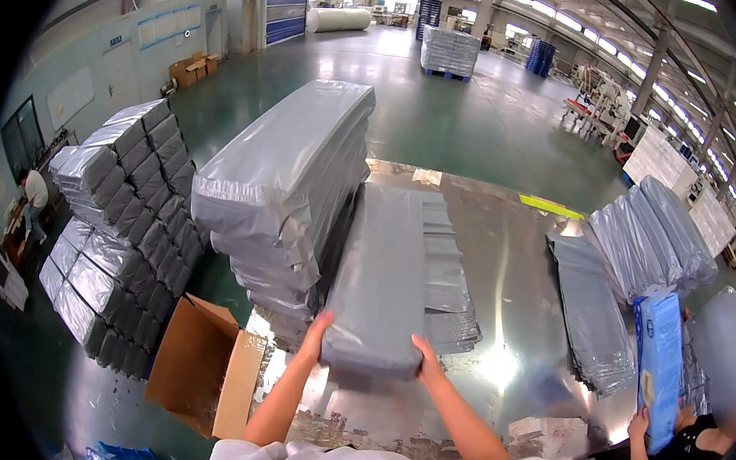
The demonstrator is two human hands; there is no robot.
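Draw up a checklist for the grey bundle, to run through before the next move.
1. Left hand on the grey bundle: ok, at its near left corner.
2. Right hand on it: ok, at its near right corner.
3. Bundle's underside fully supported: cannot tell, it is hidden.
4. Bundle clear of the tall grey stack at its left: cannot tell, they look very close.
5. Co-worker's hand out of the way: ok, far right, at a blue package.

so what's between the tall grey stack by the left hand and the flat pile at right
Head view, left to right: a grey bundle in the left hand and right hand, another grey pile showing past its right edge, then metal tabletop.
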